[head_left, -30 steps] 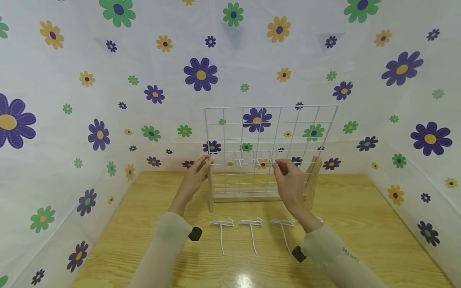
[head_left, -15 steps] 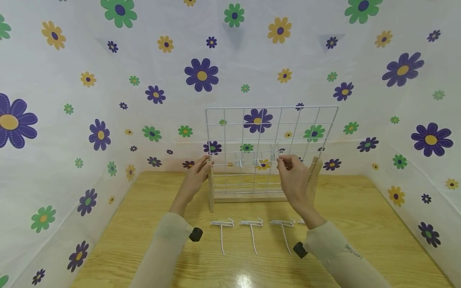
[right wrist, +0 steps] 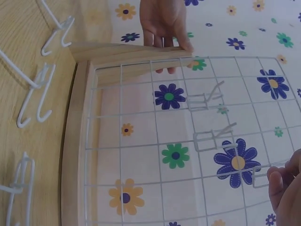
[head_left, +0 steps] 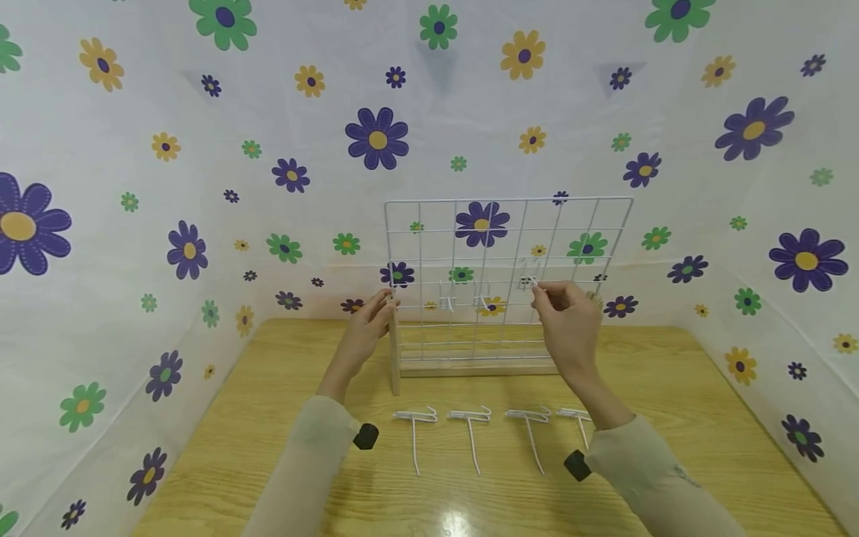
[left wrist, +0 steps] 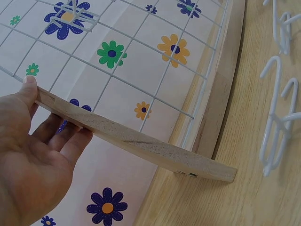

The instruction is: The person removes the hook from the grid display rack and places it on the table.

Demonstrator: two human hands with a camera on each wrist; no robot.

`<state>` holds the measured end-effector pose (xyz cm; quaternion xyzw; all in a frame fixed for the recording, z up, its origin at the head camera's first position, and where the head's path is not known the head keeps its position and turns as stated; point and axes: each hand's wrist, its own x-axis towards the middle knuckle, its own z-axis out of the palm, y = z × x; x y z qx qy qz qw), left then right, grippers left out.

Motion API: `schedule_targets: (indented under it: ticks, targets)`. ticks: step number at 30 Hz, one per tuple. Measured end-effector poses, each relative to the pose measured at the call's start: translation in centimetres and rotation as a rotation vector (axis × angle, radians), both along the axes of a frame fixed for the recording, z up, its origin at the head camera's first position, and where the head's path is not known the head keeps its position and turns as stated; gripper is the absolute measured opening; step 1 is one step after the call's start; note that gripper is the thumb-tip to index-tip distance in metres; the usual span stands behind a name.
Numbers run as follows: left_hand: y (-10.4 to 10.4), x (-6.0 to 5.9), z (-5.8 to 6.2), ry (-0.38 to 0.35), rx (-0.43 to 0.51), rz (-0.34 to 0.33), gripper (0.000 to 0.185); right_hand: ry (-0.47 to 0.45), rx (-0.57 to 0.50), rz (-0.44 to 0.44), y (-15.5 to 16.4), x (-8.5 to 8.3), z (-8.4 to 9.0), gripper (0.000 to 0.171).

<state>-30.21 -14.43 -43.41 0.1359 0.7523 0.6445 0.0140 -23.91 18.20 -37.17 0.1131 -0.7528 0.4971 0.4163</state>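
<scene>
A white wire grid panel (head_left: 507,200) stands in a wooden frame on the table. My left hand (head_left: 362,328) grips the frame's left wooden upright (left wrist: 136,141), thumb on one side and fingers on the other. Between thumb and fingertips, my right hand (head_left: 572,321) pinches a white wire hook (head_left: 526,283), whose bracket end lies against or just before the grid, right of its middle; whether it is hooked on I cannot tell. Two more wire hooks hang on the grid to the left, a left one (right wrist: 198,102) and a middle one (right wrist: 210,140).
Several loose white hooks lie in a row on the wooden table (head_left: 302,462) in front of the frame, among them a leftmost hook (head_left: 414,440). The frame's wooden base bar (head_left: 476,368) runs along the bottom. Flower-printed cloth (head_left: 429,119) surrounds the table behind and at the sides.
My right hand has moved to the right and slightly up along the grid, carrying the hook away from the two hanging ones. My left hand has stayed on the upright.
</scene>
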Motion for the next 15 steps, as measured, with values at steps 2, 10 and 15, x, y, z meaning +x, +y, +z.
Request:
schedule_targets:
  ticks: [2,10,15]
  targets:
    - [0.0,0.1,0.1,0.006,-0.001,0.001,0.053,0.011,0.006,-0.009,0.3,0.4,0.4,0.007]
    - [0.0,0.2,0.2,0.011,-0.008,0.008,0.054,0.022,0.002,-0.006,0.5,3.9,3.3,0.006]
    - [-0.1,0.1,0.1,0.014,-0.007,0.008,0.054,-0.005,-0.020,-0.013,1.8,4.7,3.2,0.005]
